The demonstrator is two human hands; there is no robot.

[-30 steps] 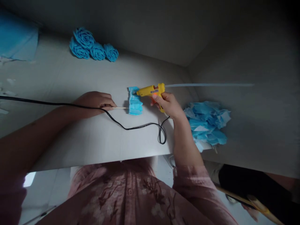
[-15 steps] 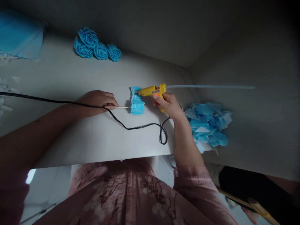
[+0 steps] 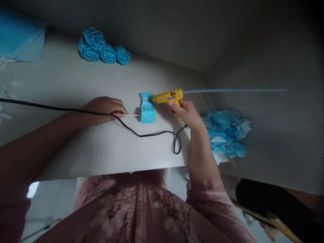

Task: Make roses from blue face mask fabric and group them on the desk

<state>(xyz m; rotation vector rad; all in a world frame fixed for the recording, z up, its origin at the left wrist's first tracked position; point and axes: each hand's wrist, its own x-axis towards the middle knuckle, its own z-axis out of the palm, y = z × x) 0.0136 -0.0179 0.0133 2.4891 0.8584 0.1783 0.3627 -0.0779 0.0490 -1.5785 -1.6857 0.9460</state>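
My left hand (image 3: 108,107) pinches a thin wooden stick (image 3: 132,115) low over the table. At the stick's far end is a pleated strip of light blue crepe paper (image 3: 147,113). A yellow hot glue gun (image 3: 164,97) is in my right hand (image 3: 186,111), its nozzle pointing left, close to the strip's upper right edge. A long translucent glue stick (image 3: 235,90) juts from the gun's back, and a small red light glows on its body. The black cord (image 3: 149,135) runs from the gun across the table and over my left wrist.
Several blue paper roses (image 3: 95,47) lie at the back of the pale table (image 3: 111,152). A heap of blue paper pieces (image 3: 227,133) sits on the right. Blue sheeting (image 3: 22,37) and white scraps (image 3: 6,114) are at the left. Someone's dark-clothed leg (image 3: 265,202) shows lower right.
My right hand has drawn the glue gun slightly right, so its nozzle has backed away from the middle of the strip. My left hand and the stick have stayed put.
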